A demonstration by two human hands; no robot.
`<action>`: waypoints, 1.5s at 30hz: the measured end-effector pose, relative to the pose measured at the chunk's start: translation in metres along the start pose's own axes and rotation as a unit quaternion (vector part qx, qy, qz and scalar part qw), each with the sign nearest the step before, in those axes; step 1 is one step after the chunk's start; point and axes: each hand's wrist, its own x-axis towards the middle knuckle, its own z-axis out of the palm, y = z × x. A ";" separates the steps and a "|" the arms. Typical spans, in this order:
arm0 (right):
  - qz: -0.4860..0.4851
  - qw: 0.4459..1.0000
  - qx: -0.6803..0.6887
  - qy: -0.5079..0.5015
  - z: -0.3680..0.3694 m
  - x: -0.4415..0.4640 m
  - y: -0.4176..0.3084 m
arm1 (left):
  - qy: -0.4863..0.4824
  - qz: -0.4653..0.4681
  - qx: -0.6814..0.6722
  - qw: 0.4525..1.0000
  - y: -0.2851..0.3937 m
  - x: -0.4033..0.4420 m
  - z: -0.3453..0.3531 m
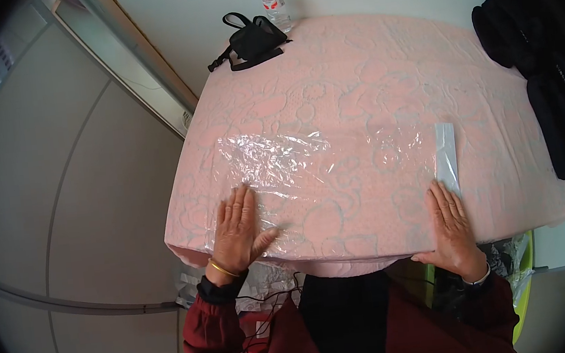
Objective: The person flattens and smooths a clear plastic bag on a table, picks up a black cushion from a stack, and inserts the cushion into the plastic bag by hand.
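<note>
A clear plastic bag lies spread on the pink cloth, wrinkled and shiny toward its left end. Along its right end runs a whitish strip. My left hand rests flat on the left part of the bag, fingers stretched out and thumb apart. At the other end, my right hand lies with its fingertips on the lower part of the strip, fingers extended and the thumb pointing left near the table's front edge. Neither hand is closed around anything.
A pink patterned cloth covers the table. At the back stand a black strapped pouch and a water bottle. Black padded items lie along the right edge. Below the front edge are cables and a green bin.
</note>
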 end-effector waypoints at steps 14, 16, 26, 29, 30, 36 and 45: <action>-0.073 0.996 0.044 0.037 -0.012 -0.031 -0.002 | 0.028 -0.067 0.000 0.997 0.029 -0.063 -0.014; -0.097 0.993 0.044 0.058 -0.009 -0.016 -0.003 | 0.034 -0.076 0.005 0.997 0.041 -0.052 -0.023; -0.087 0.996 -0.035 0.012 0.018 0.010 -0.013 | 0.049 0.156 -0.158 0.974 0.202 0.024 0.035; -0.083 0.996 -0.023 -0.004 0.013 0.008 -0.005 | 0.022 0.146 -0.126 0.981 0.191 0.031 0.034; -0.084 0.996 -0.015 -0.006 0.010 0.008 -0.003 | 0.019 0.146 -0.126 0.981 0.181 0.032 0.031; -0.062 0.997 -0.011 -0.034 0.000 0.005 0.006 | -0.004 0.074 -0.054 0.996 0.081 0.015 0.007; -0.071 0.997 -0.003 -0.027 0.000 0.002 0.008 | -0.008 -0.085 0.003 0.996 -0.005 -0.020 -0.004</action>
